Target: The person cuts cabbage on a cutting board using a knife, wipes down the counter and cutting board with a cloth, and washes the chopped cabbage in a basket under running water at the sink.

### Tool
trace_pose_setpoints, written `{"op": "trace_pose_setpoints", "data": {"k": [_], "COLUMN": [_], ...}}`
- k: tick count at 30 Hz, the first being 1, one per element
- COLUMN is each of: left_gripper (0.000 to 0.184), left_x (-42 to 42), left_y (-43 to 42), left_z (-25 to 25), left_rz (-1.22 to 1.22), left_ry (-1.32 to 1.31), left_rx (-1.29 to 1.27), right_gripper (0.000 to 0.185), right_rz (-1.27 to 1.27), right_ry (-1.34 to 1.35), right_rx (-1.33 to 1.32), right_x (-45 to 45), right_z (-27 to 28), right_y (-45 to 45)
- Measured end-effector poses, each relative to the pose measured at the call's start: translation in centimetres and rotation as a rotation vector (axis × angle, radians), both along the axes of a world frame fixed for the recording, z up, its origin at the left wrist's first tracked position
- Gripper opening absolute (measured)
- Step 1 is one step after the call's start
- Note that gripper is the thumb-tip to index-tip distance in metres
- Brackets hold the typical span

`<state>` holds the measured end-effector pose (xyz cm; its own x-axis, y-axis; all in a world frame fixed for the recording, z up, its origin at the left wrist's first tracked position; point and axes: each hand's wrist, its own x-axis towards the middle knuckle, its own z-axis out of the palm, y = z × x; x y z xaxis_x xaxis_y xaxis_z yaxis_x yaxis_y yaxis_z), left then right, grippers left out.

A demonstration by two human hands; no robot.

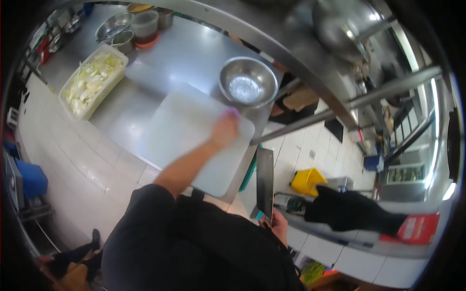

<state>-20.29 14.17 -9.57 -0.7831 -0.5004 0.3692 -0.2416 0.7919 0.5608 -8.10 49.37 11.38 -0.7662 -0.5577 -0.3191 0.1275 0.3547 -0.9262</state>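
A pale cutting board (179, 131) lies on the steel table. My left hand (225, 130), blurred, is closed over the board's right part, with a small purple thing (233, 113) at its fingers that I cannot make out. Off the table's right edge, my right hand (278, 226) grips a cleaver by its lower end, and the wide dark blade (264, 182) points up. A shiny steel bowl (248, 81) stands just beyond the board.
A white basket of cut pale vegetables (92, 87) stands at the table's left edge. Bowls and a clear tub (145, 24) are at the back. Steel posts and a rail (296, 127) rise on the right, with a yellow bucket (309, 181) on the floor beyond.
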Motion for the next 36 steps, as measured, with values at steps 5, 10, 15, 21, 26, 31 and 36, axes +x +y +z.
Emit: {"op": "trace_pose_setpoints", "data": {"k": [5, 10, 15, 21, 26, 31, 36], "left_gripper": [0.021, 0.031, 0.045, 0.042, 0.026, 0.024, 0.044], "left_x": [8.5, 11.6, 11.8, 3.9, 5.1, 9.8, 10.0], "left_y": [13.1, 17.7, 22.4, 16.7, 17.1, 23.1, 24.4], "left_z": [4.8, 9.0, 6.8, 4.4, 6.6, 8.5, 6.4], "left_rz": [-0.511, -0.398, -0.918, -0.6, -0.252, -0.789, -1.178], "left_ry": [-0.246, 0.165, 0.203, -0.194, 0.039, 0.067, -0.178], "left_rx": [0.598, 0.814, 0.21, 0.087, 0.482, 0.299, 0.014], "right_gripper": [0.037, 0.018, 0.016, 0.038, 0.044, 0.038, 0.031], "right_rz": [-0.294, -0.433, -0.325, -0.107, -0.162, -0.009, 0.251], "right_ry": [-0.096, -0.398, -0.565, -0.705, -0.033, 0.541, 0.643], "right_rx": [0.108, -0.076, -0.197, -0.442, 0.151, 0.613, 0.761], "right_x": [3.3, 0.9, -0.7, 2.9, 3.2, 1.4, 2.2], "right_z": [-1.2, -5.3, -5.5, -1.2, -6.1, -10.2, -9.8], "right_y": [2.6, 4.4, 6.9, 14.2, 10.5, 7.5, 9.7]}}
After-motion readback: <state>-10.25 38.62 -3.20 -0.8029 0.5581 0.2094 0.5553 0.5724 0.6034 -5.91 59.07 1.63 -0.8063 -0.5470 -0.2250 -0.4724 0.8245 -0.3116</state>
